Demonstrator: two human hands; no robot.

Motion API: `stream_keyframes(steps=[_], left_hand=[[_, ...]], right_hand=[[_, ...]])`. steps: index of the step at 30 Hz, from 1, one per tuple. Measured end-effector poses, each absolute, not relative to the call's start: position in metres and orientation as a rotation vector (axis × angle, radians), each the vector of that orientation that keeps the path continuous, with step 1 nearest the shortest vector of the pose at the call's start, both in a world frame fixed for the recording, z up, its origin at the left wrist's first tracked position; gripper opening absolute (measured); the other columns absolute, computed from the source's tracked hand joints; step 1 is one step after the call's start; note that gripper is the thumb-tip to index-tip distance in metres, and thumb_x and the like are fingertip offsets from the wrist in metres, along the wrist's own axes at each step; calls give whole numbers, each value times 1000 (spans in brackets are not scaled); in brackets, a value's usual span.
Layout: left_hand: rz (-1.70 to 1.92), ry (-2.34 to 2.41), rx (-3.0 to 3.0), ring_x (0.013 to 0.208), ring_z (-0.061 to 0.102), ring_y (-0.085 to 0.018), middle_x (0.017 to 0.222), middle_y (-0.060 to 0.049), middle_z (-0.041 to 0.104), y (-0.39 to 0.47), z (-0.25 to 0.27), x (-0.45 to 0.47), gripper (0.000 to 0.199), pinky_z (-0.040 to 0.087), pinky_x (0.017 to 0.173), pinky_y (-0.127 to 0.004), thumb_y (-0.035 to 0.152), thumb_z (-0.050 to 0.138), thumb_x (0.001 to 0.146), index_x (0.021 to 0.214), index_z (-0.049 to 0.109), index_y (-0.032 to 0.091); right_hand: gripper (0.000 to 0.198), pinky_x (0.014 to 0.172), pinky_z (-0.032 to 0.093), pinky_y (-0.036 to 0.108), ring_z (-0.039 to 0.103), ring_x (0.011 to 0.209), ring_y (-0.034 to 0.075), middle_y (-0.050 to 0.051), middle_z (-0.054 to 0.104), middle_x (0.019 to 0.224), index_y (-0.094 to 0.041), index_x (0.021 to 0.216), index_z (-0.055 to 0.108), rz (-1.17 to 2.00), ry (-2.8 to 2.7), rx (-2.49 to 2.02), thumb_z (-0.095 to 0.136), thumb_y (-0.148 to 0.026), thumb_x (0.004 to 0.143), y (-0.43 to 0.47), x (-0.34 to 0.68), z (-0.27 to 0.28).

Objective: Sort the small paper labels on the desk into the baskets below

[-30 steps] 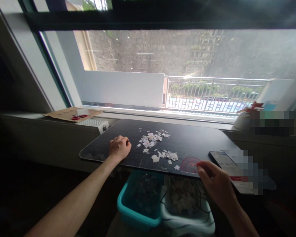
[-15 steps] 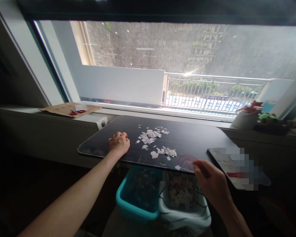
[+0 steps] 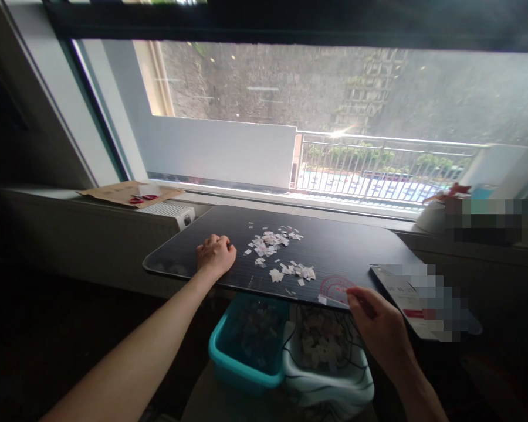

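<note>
My left hand [image 3: 216,255] rests on the dark tabletop [image 3: 352,240] with its fingers curled into a loose fist; the inside is hidden. To its right lies a loose pile of small white paper scraps [image 3: 270,241], some with faint pink marks. A smaller heap of scraps [image 3: 295,271] sits nearer the front edge. My right hand [image 3: 378,316] is at that edge, thumb and fingers pinched together beside a red round print [image 3: 337,287]. Whatever is in the pinch is too small to make out. A single pale scrap [image 3: 322,299] lies just left of these fingertips.
Below the front edge stand a turquoise tub [image 3: 246,373] and a pale tub with dark lines [image 3: 330,387], both holding scraps. A phone-like device [image 3: 416,305], partly blurred, lies at right. Red-handled scissors [image 3: 143,199] lie on brown paper [image 3: 110,193] by the window, above a radiator [image 3: 176,215].
The view has shifted slightly, moving the scene a little to the right. Both hands keep nearly the same place and pose, and the scrap piles look the same.
</note>
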State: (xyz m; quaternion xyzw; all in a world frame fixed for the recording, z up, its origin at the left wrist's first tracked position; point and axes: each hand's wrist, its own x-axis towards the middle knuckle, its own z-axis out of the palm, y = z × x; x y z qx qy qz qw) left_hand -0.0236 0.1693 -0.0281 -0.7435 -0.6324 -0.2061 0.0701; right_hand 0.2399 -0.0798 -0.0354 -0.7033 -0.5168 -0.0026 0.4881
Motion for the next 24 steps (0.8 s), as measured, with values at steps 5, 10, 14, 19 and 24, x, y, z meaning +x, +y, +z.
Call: stream_keyframes(steps=[5,10,14,19,24], left_hand=[[-620,-1895,-2242,101,52,-29,102,-12,57,167,-27,-23,26,39,83,-41,33,43,82,95,61,20],[-633,-1891,-2237,100,53,-29,101,-12,57,165,-26,-23,25,39,82,-41,33,43,82,93,61,20],[-646,-1884,-2239,100,53,-30,102,-12,57,165,-26,-23,26,39,82,-42,33,43,82,94,61,19],[-637,-1880,-2251,99,53,-29,102,-13,58,164,-25,-25,27,39,82,-41,32,42,82,94,61,18],[-642,-1866,-2249,99,54,-28,102,-13,58,165,-26,-27,27,39,82,-41,32,41,83,94,61,18]], right_hand=[[25,60,51,25,65,64,18,4,70,73,-19,80,69,60,-1206,-1690,55,-40,77,-86,240,-38],[28,51,49,25,62,55,17,3,69,68,-19,81,69,97,-1115,-1691,58,-44,75,-90,240,-42],[29,49,48,25,61,54,17,2,68,65,-19,83,69,173,-1060,-1696,57,-45,75,-92,240,-46],[31,52,50,26,62,55,18,1,65,59,-18,87,67,276,-1048,-1687,56,-45,77,-95,244,-45],[31,58,55,29,68,65,21,4,71,72,-19,85,66,466,-1024,-1579,58,-47,74,-93,249,-46]])
